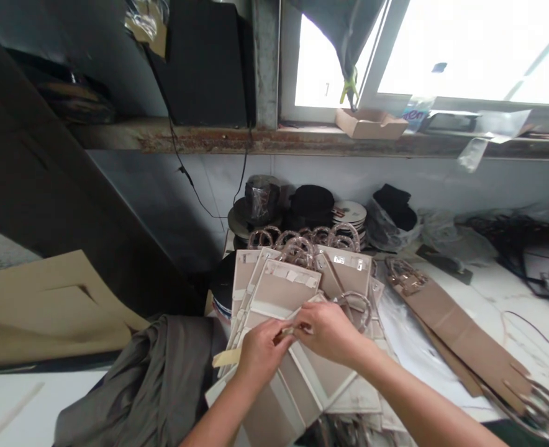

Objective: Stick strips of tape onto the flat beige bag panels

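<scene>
My left hand (260,354) and my right hand (328,332) meet over a stack of beige bag panels (279,292) with pale tape strips on them. Their fingertips pinch a narrow strip (286,331) at the top panel's edge. A tan strip end (225,358) sticks out beneath my left hand. Several transparent ring handles (297,251) lie at the stack's far end, and another ring (356,310) sits just beyond my right hand. The fingers hide the strip's middle.
A long tan panel with ring handles (461,335) lies on the white table (502,292) to the right. Grey cloth (148,385) and cardboard sheets (46,310) lie left. Stacked discs (349,214), black bundles (312,205) and bagged items stand behind, below a window ledge (302,141).
</scene>
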Motion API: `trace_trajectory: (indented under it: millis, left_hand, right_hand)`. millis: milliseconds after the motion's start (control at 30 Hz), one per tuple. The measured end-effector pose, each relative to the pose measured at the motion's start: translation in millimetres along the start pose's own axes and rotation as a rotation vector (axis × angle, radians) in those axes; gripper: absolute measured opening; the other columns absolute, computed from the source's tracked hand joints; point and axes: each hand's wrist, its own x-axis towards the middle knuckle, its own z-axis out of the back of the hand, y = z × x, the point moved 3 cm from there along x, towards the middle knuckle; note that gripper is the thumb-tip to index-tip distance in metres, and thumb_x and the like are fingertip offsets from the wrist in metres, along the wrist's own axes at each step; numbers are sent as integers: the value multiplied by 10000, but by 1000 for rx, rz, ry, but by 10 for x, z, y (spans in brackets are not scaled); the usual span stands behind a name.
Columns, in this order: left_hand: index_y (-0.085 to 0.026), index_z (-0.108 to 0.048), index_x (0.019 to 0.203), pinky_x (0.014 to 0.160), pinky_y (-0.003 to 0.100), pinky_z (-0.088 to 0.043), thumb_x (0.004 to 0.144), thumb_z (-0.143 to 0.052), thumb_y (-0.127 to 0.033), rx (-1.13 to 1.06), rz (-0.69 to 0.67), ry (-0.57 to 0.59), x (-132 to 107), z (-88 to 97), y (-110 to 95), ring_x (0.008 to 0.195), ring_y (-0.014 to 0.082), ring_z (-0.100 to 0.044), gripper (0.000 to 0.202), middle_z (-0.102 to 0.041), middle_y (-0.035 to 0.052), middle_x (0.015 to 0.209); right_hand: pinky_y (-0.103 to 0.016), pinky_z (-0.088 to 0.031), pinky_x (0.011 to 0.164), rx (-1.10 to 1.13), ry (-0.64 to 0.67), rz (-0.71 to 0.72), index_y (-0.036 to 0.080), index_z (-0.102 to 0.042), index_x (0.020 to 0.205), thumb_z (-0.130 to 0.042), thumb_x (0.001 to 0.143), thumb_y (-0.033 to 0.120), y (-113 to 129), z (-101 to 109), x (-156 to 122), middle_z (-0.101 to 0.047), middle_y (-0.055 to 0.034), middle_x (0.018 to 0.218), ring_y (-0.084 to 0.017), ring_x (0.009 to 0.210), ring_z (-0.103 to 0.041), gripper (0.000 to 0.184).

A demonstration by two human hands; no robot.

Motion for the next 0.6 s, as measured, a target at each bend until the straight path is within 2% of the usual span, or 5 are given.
trace_trajectory:
  millis: [67,200,333,467,600]
  left_hand:
    - [-238,-756,881,684,260,-423,914,-687,-251,84,-114,-5,-17,25,-85,749,168,-632,78,-698,4,790]
    - [-235,-721,831,689,279,-413,981,-596,-241,182,-263,-67,-70,89,-235,788,183,-637,196,-691,32,799]
    - [-251,-731,870,727,309,-434,1022,-518,-250,157,-304,-52,-145,101,-300,787,200,-628,262,-685,54,792]
    - [-239,-720,833,729,302,-441,977,-590,-276,-80,-144,-58,-157,10,-119,789,193,-625,196,-668,45,810]
    - [-202,-674,751,680,275,-424,906,-609,-289,-315,90,-97,-110,-174,273,741,176,-594,190,-592,22,777]
  right_hand:
    - [-283,-355,680,-113,17,35,224,-691,712,-686,768,173,52,36,-13,-687,-3,735,-159,678,-597,76]
    - [-297,-359,712,-164,5,47,220,-658,664,-647,747,161,55,11,-13,-684,-3,720,-157,668,-581,103]
    - [-284,-372,678,-4,-133,-119,212,-664,677,-603,804,183,-160,-5,113,-664,-10,713,-160,666,-571,143]
    - [-263,-399,641,415,-226,-235,214,-713,773,-583,896,355,-332,-13,450,-640,5,711,-162,662,-562,228]
    - [-274,-426,722,439,-288,-202,206,-725,791,-595,891,376,-329,-109,894,-662,-12,795,-175,747,-589,236]
